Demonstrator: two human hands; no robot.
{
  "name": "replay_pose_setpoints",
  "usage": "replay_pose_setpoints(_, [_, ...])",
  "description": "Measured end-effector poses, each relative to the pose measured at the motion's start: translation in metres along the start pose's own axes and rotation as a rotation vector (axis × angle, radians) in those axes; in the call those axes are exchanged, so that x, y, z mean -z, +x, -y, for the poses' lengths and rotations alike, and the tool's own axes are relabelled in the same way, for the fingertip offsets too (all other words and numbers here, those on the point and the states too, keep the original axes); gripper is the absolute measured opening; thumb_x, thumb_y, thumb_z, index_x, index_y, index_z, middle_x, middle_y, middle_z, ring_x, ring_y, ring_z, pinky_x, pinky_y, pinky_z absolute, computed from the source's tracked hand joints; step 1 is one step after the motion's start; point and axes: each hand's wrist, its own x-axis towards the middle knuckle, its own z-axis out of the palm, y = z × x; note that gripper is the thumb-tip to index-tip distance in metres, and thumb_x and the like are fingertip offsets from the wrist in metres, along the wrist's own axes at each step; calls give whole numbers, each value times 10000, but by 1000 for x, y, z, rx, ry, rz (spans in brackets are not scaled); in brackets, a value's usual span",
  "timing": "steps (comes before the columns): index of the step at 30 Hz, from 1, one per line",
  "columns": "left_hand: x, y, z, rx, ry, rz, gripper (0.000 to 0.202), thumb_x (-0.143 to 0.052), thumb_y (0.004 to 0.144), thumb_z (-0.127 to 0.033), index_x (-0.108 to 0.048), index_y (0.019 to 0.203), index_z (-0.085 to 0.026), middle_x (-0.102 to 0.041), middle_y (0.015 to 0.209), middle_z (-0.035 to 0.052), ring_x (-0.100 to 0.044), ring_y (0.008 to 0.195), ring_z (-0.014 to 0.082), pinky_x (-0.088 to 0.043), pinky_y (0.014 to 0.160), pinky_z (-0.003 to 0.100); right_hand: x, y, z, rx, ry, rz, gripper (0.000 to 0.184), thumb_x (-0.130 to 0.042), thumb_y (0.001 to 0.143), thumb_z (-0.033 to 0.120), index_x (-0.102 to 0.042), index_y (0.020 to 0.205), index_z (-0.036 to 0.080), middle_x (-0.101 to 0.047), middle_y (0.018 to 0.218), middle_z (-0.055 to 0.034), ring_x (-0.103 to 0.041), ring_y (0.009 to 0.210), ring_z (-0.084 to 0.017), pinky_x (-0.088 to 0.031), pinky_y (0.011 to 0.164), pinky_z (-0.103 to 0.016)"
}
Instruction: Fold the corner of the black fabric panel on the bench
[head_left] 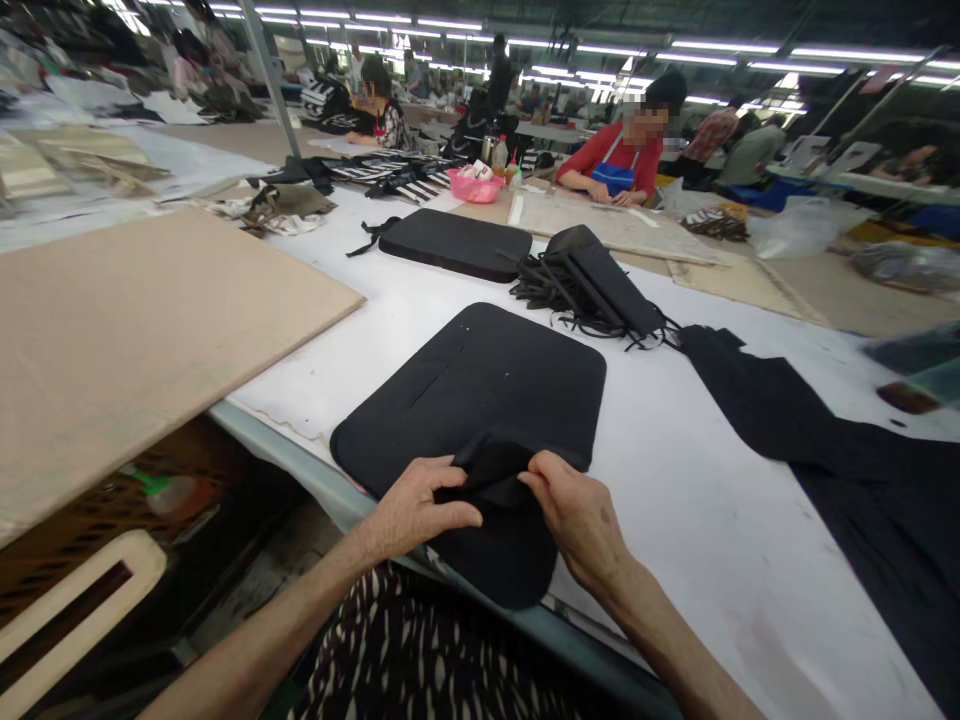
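A flat black padded fabric panel with rounded corners lies on the white table, its near end hanging over the table's front edge. My left hand and my right hand both pinch a raised fold of this panel at its near end, fingers closed on the cloth, one hand on each side of the fold. A narrow slit runs along the panel's upper left part.
A second black panel and a stack of black strapped pieces lie farther back. Black cloth spreads at the right. A brown board covers the left. Across the table sits a person in red, beside a pink bowl.
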Motion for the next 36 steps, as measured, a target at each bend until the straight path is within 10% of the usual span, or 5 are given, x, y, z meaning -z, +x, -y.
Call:
replay_pose_setpoints(12, [0, 2, 6, 182, -183, -86, 240, -547, 818, -310, -611, 693, -115, -553, 751, 13, -511, 698, 146, -390, 608, 211, 13, -24, -13, -187, 158, -170, 139, -468, 879, 294, -498, 987, 212, -560, 902, -25, -542, 708, -151, -418, 644, -256])
replay_pose_setpoints(21, [1, 3, 11, 412, -510, -182, 302, -626, 742, -422, -619, 795, -125, -604, 704, 14, -566, 643, 164, -445, 568, 229, 1, -55, -13, 15, 194, 262, 113, -602, 802, 191, -558, 906, 207, -541, 929, -22, -516, 852, -178, -429, 741, -288])
replay_pose_setpoints(36, [-2, 2, 7, 103, -46, -98, 303, -551, 829, -282, -495, 579, -119, -438, 647, -19, -423, 633, 108, -317, 570, 201, 0, -36, -9, 33, 78, 116, 292, -326, 950, 328, -496, 752, 198, -527, 713, -4, -485, 669, -158, -357, 628, -266])
